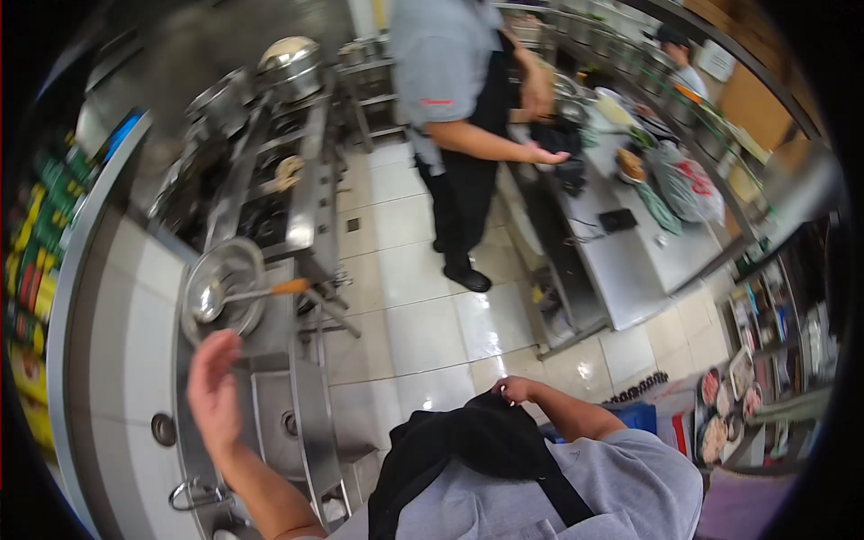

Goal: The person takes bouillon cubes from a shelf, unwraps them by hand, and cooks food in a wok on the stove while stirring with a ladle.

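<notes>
My left hand is raised over the edge of the sink counter at the left, its fingers stretched out and nothing in it. Just beyond it lies a round metal bowl with a ladle in it; the ladle's handle ends in orange-brown. Below the hand is the metal sink. At my front, my right hand is closed at the edge of my black apron; the fingers seem to pinch its dark cloth.
A co-worker in grey and black stands ahead beside a steel table holding bags, a phone and food. A stove with a large pot is at the left. Another person is behind the shelves.
</notes>
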### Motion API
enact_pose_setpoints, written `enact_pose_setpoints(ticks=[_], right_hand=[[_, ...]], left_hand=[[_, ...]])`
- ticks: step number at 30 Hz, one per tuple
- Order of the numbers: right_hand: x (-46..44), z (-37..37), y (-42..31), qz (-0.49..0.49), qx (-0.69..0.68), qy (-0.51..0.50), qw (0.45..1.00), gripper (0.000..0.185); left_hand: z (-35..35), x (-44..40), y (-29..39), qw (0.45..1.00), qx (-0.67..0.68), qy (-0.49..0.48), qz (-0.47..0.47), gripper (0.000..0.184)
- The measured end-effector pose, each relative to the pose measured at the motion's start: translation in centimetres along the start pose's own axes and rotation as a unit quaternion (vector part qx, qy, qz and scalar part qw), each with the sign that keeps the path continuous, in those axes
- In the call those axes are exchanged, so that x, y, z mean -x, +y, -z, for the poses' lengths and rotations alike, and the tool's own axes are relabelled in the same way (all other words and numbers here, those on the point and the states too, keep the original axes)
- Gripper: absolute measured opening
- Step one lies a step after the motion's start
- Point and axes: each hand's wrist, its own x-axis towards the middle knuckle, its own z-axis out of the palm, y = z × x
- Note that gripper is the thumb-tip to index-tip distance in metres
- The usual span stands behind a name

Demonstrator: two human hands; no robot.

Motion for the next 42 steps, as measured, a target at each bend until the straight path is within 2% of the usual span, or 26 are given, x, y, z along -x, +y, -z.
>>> enact_pose_setpoints(ticks=[1, 4, 7, 10, 13, 14, 15, 17, 18, 20, 21, 22, 23, 24, 25, 26, 27, 28, 30, 32, 33, 35, 38, 39, 40, 42], right_hand=[[-2.5, -0.2, -2.7, 0.111, 0.109, -0.048, 0.987, 0.021], [-5.3, -2.1, -17.1, 0.217, 0.153, -0.070, 0.962, 0.040], [-3.8, -4.2, -34.4, 0.337, 0.153, -0.022, 0.929, 0.036], [0.4, -6.9, -50.5, 0.519, 0.146, -0.009, 0.842, 0.035], [11.0, -9.9, -63.2, 0.688, 0.171, 0.015, 0.705, 0.046], [15.4, -10.6, -66.5, 0.702, 0.191, 0.036, 0.685, 0.048], [18.6, -10.9, -69.1, 0.755, 0.197, 0.067, 0.621, 0.051], [25.1, -11.5, -74.0, 0.810, 0.192, 0.103, 0.544, 0.055], [27.0, -11.6, -76.6, 0.851, 0.178, 0.128, 0.477, 0.056], [31.1, -12.0, -81.8, 0.890, 0.136, 0.158, 0.406, 0.059], [32.6, -12.0, -84.5, 0.907, 0.127, 0.193, 0.352, 0.059], [33.7, -12.0, -87.5, 0.919, 0.112, 0.230, 0.301, 0.058], [34.9, -12.1, -90.4, 0.932, 0.084, 0.210, 0.284, 0.054], [35.8, -12.1, -93.2, 0.934, 0.076, 0.233, 0.262, 0.051], [36.7, -11.8, -96.1, 0.934, 0.068, 0.256, 0.239, 0.049], [37.1, -11.2, -99.9, 0.930, 0.054, 0.285, 0.224, 0.047], [37.3, -10.6, -104.0, 0.926, 0.041, 0.313, 0.208, 0.045], [37.8, -10.0, -107.5, 0.911, 0.034, 0.339, 0.231, 0.047], [38.3, -8.9, -114.6, 0.897, 0.029, 0.359, 0.255, 0.049], [37.6, -8.1, -120.6, 0.855, -0.005, 0.407, 0.320, 0.063], [37.2, -8.5, -121.3, 0.856, -0.004, 0.403, 0.323, 0.063], [37.2, -9.7, -121.9, 0.772, 0.065, 0.473, 0.420, 0.055], [36.1, -9.7, -128.8, 0.799, 0.148, 0.409, 0.415, 0.063], [36.8, -9.3, -129.0, 0.794, 0.224, 0.383, 0.417, 0.064], [36.0, -9.4, -130.2, 0.825, 0.169, 0.363, 0.399, 0.058], [38.3, -10.4, -119.7, 0.775, 0.164, 0.367, 0.488, 0.041]], left_hand=[[3.3, 1.0, 2.3, 0.997, -0.017, 0.034, -0.073, 0.052], [13.3, 5.3, 7.0, 0.952, -0.136, 0.102, -0.255, 0.044], [19.0, 10.0, 11.6, 0.899, -0.256, 0.179, -0.307, 0.033], [22.6, 12.5, 14.1, 0.839, -0.334, 0.236, -0.360, 0.027], [24.0, 12.5, 15.7, 0.794, -0.419, 0.288, -0.331, 0.016], [24.4, 12.3, 15.8, 0.782, -0.429, 0.293, -0.344, 0.016], [24.4, 12.1, 15.9, 0.760, -0.478, 0.297, -0.324, 0.015], [24.6, 10.2, 16.0, 0.725, -0.539, 0.315, -0.290, 0.014], [24.8, 9.6, 15.7, 0.718, -0.541, 0.320, -0.299, 0.014], [25.1, 8.5, 14.7, 0.709, -0.592, 0.338, -0.180, 0.015], [25.2, 7.9, 14.5, 0.668, -0.641, 0.326, -0.193, 0.022], [24.9, 7.5, 14.1, 0.663, -0.644, 0.328, -0.197, 0.022], [24.4, 7.3, 13.5, 0.680, -0.605, 0.385, -0.154, 0.021], [23.9, 6.7, 13.2, 0.693, -0.561, 0.439, -0.110, 0.020], [23.5, 5.5, 13.3, 0.654, -0.606, 0.434, -0.126, 0.014], [23.5, 4.7, 13.5, 0.652, -0.607, 0.436, -0.128, 0.014], [23.8, 4.0, 13.6, 0.608, -0.657, 0.426, -0.131, 0.015], [24.1, 3.5, 13.9, 0.562, -0.704, 0.413, -0.132, 0.016], [24.0, 4.4, 13.3, 0.555, -0.703, 0.433, -0.101, 0.016], [24.3, 3.7, 13.0, 0.510, -0.731, 0.441, -0.103, 0.016], [24.2, 3.3, 12.8, 0.492, -0.740, 0.450, -0.088, 0.015], [24.4, 2.7, 12.4, 0.481, -0.739, 0.464, -0.087, 0.014], [24.8, 2.8, 11.5, 0.441, -0.756, 0.477, -0.080, 0.014], [25.3, 3.4, 10.6, 0.450, -0.733, 0.505, -0.070, 0.011], [25.3, 3.7, 9.9, 0.460, -0.709, 0.532, -0.062, 0.008], [25.1, 2.9, 9.6, 0.464, -0.695, 0.546, -0.060, 0.004]])
